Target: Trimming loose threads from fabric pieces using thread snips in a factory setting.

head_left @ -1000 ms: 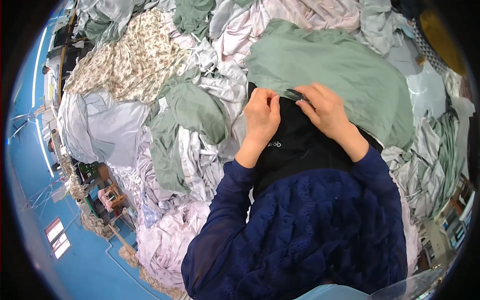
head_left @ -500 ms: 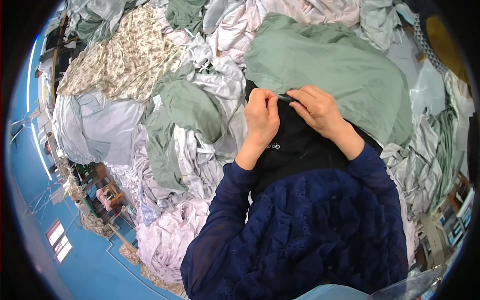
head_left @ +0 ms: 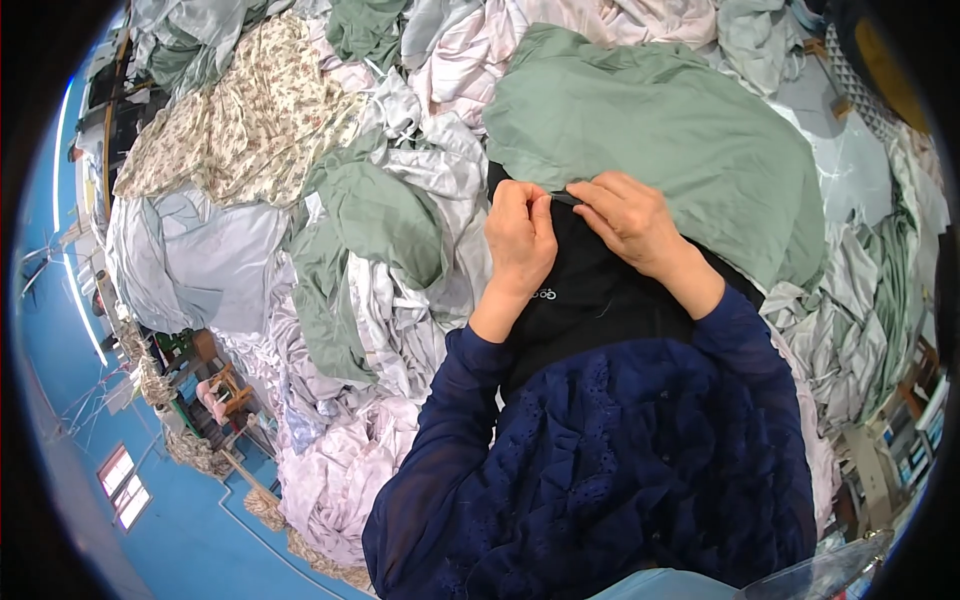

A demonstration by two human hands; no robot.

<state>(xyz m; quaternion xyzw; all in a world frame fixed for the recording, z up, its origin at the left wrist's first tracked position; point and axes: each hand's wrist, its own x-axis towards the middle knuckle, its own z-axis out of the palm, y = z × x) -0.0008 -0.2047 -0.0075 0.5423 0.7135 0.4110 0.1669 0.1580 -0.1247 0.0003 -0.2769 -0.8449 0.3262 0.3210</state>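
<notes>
My left hand (head_left: 522,232) is closed, with thumb and fingertips pinching one end of a narrow dark strip (head_left: 565,199). From the other side my right hand (head_left: 625,222) pinches the same strip, its fingers bent together. What the strip is exactly is too small to tell. Both hands rest low over my black apron (head_left: 590,290), close to the edge of a large sage-green cloth (head_left: 650,130) spread beyond them. The green cloth lies loosely bunched and overlaps the far part of the apron.
Heaps of loose fabric surround my lap. To the left are a floral cloth (head_left: 240,120), another green piece (head_left: 375,210) and a pale grey-blue one (head_left: 200,260). Pink cloth (head_left: 345,470) lies lower left. Grey and green cloths (head_left: 850,310) hang at the right. A small wooden stool (head_left: 228,393) stands on the blue floor.
Both hands have shifted very slightly left, still pinching the dark strip. The cloths lie almost as before.
</notes>
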